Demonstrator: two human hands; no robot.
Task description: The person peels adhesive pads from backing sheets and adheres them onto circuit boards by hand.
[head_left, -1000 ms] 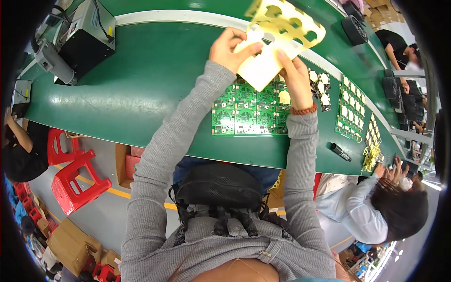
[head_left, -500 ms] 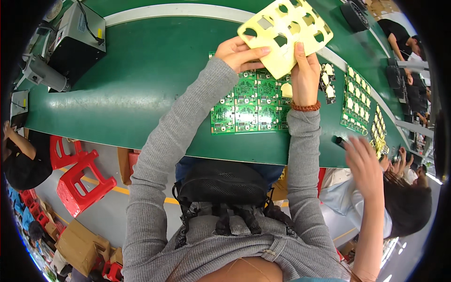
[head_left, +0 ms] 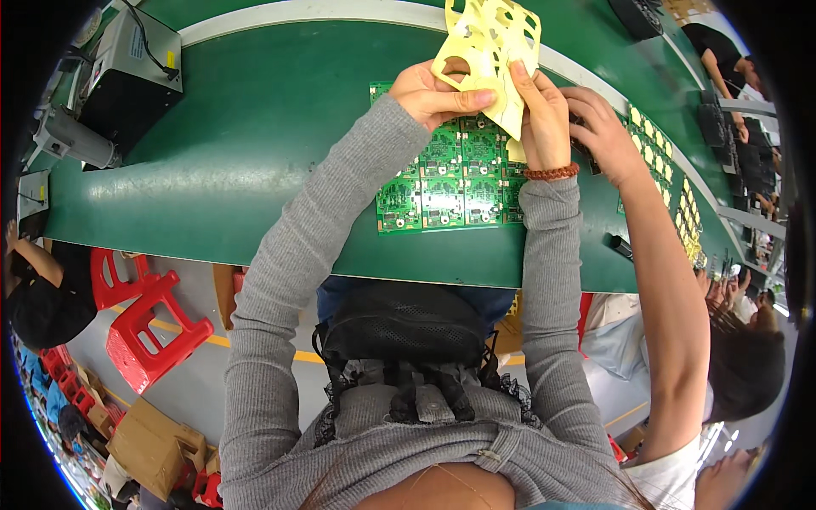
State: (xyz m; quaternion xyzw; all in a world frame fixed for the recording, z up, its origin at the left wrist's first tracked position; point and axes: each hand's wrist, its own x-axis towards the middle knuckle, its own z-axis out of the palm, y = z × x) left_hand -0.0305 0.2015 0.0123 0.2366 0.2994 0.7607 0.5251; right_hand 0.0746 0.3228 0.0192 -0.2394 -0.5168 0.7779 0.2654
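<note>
A pale yellow sheet with several cut-out holes point(head_left: 490, 42) is held up over the bench, bent and creased down its middle. My left hand point(head_left: 442, 93) pinches its lower left part between thumb and fingers. At its lower right, my right hand point(head_left: 542, 115) grips it with the thumb on the near face. Below both hands, a panel of green circuit boards point(head_left: 442, 204) lies flat on the green bench. A bit of yellow shows on the panel beside my right wrist, partly hidden by the hand.
Another person's hand point(head_left: 603, 136) reaches in right beside my right hand. Farther right lie more board panels with yellow pieces point(head_left: 650, 153) and a small black cylinder point(head_left: 621, 246). A grey-and-black box point(head_left: 136, 85) stands at the left. Red stools point(head_left: 153, 340) are on the floor.
The yellow sheet has gone from nearly flat to folded and creased, its right side drawn inward. The other person's hand has moved up from the bench edge to beside my right hand.
</note>
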